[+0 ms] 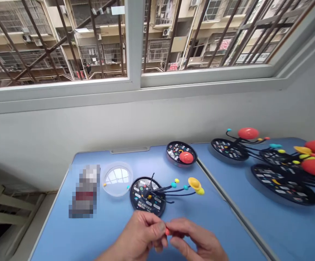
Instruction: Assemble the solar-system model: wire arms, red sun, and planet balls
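Near the front of the blue table, my left hand point(143, 232) pinches a small red-orange ball point(167, 231) between thumb and fingers. From the other side my right hand point(198, 239) closes its fingertips on the same ball, which is partly hidden. Just beyond them stands a solar system model point(148, 195) with a round black base and several thin black arms. Those arms carry yellow and blue balls and a ringed yellow planet point(194, 183). Two arms end without a visible ball.
A clear round dish point(117, 178) holds small orange and blue balls. Left of it lies a blurred-out object point(85, 192). Behind stands another black base point(175, 149) with a large red ball point(186, 157). Several assembled models point(285, 185) crowd the right, past a table seam point(228, 203).
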A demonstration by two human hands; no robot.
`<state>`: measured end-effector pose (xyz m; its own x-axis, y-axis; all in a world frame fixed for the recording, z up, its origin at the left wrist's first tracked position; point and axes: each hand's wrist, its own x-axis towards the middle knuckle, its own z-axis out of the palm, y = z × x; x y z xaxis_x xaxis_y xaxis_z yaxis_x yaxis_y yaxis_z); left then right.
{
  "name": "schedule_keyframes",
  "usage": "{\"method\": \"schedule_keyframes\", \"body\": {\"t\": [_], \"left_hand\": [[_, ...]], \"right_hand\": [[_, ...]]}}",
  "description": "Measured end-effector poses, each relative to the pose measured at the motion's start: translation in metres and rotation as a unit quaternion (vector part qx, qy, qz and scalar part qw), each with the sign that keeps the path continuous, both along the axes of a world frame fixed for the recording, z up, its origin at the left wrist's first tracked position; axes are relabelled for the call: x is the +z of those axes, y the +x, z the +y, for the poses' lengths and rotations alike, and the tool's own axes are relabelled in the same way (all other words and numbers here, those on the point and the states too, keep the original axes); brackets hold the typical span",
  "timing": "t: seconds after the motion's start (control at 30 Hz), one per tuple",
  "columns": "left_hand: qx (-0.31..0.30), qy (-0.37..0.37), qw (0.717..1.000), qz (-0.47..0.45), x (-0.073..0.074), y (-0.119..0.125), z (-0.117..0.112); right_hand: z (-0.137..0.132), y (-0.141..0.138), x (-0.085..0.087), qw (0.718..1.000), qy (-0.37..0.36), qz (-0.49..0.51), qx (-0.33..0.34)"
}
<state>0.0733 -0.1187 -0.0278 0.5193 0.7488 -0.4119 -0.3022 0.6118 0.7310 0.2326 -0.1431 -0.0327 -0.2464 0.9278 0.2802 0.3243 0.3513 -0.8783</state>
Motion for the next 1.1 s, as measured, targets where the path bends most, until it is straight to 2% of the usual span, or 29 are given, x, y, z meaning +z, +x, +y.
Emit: {"method": "schedule_keyframes", "body": {"t": [0.07,0.17,0.27,0.4,0.47,0.6,0.67,0.77,0.93,1.1], "left_hand": [[0.025,-0.046,0.997,-0.049,-0.012,0.014,-0.008],[0.052,-0.060,0.994,-0.076,-0.018,0.026,-0.011],[0.095,0.020,0.995,0.001,-0.015,0.031,-0.012],[0.182,0.163,0.955,0.170,-0.011,0.032,-0.007],[0.170,0.193,0.945,0.203,-0.009,0.033,-0.001],[0.089,0.205,0.943,0.247,-0.010,0.038,0.009],[0.062,0.216,0.937,0.267,-0.013,0.041,0.013],[0.052,0.218,0.937,0.268,-0.016,0.044,0.018],[0.066,0.146,0.972,0.170,-0.021,0.047,0.023],[0.098,0.111,0.985,0.088,-0.022,0.049,0.022]], "right_hand": [[-0.003,-0.001,0.001,1.000,-0.026,0.015,-0.007],[-0.007,0.002,0.002,0.997,-0.054,0.035,-0.043],[-0.007,0.007,0.007,0.987,-0.102,0.094,-0.077],[0.000,0.015,0.016,0.949,-0.196,0.218,-0.117],[0.004,0.018,0.018,0.929,-0.229,0.270,-0.109],[0.011,0.022,0.018,0.907,-0.261,0.316,-0.099],[0.014,0.023,0.016,0.909,-0.256,0.313,-0.103],[0.019,0.025,0.013,0.928,-0.229,0.268,-0.118],[0.026,0.025,0.013,0.964,-0.184,0.143,-0.127],[0.031,0.022,0.017,0.981,-0.149,0.040,-0.117]]}}
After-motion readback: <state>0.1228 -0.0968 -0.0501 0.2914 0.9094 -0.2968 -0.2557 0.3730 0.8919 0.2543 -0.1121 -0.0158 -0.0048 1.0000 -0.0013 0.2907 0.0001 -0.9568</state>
